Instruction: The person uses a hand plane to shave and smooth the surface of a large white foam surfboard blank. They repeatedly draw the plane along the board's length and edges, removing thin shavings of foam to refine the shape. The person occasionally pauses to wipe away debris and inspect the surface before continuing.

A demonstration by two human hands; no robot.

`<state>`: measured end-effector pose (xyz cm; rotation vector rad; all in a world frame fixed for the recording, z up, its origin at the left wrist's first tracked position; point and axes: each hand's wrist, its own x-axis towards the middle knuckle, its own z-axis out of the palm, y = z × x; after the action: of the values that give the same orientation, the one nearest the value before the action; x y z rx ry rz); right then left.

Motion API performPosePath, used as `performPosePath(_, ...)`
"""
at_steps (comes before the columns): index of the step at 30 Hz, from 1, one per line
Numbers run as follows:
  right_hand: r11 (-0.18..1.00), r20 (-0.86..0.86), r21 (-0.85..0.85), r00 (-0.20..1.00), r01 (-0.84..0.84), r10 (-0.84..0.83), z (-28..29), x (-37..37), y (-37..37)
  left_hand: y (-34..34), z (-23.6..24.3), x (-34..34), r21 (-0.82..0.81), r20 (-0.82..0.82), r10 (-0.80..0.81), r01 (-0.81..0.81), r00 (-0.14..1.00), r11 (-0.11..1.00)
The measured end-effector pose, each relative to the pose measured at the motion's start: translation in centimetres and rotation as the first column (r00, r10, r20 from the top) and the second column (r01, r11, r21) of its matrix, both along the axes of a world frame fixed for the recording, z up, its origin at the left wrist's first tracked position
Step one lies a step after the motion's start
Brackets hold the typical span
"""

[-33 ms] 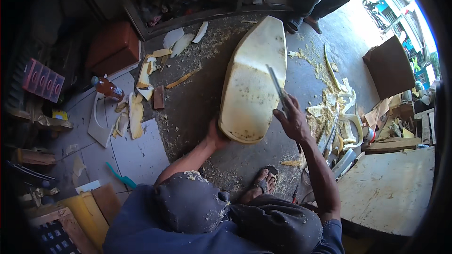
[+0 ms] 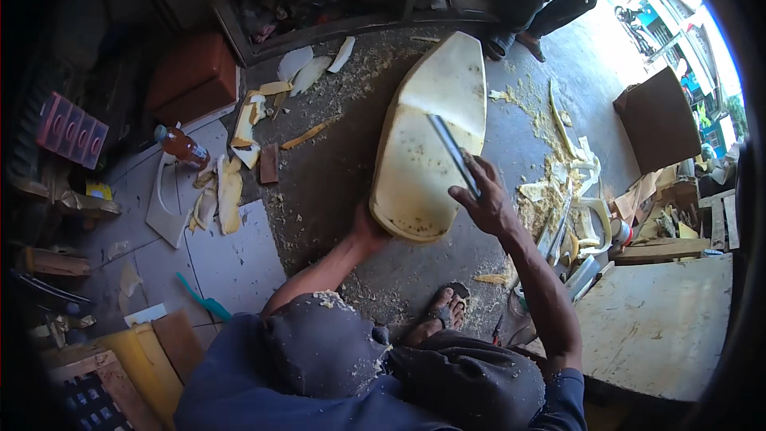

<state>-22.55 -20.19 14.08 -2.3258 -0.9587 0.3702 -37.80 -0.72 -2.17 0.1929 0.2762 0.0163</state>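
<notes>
While foam shavings (image 2: 550,183) already litter the floor (image 2: 335,183) right of centre, still mid-trim: left hand (image 2: 369,231) gripping the pale foam block's (image 2: 423,152) lower edge at centre frame, right hand (image 2: 488,206) clenched around a long blade (image 2: 452,152) laid across it.

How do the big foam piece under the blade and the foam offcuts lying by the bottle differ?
The big foam block is one broad, thick, boat-shaped slab, while the offcuts are thin, curled strips and slices. The block is held: the left hand steadies its near end and the right hand lays a long blade on it. The offcuts lie loose and scattered near the bottle. Both are the same pale yellow foam.
</notes>
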Motion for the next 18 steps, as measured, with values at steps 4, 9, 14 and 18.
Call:
performPosePath(4,0.895,0.246,-0.333,0.888,-0.298,0.388,1.5,-1.9,7.6,1.7,3.5,0.6,0.161,0.010,0.085,-0.085,0.996,0.983)
performPosePath(9,0.908,0.327,-0.104,0.848,-0.406,0.417,-2.3,-3.4,15.5,6.7,-0.6,-1.9,0.866,0.017,-0.027,-0.028,1.000,-0.499)
performPosePath(14,0.827,0.345,0.067,0.790,-0.559,0.506,-4.2,-4.6,18.6,7.4,4.3,-3.0,0.455,0.034,0.025,0.006,0.999,-0.891)
performPosePath(18,0.772,0.419,0.062,0.718,-0.633,0.555,-3.9,-7.7,18.8,7.4,5.6,-3.7,0.398,-0.321,-0.034,0.103,0.946,-0.911)
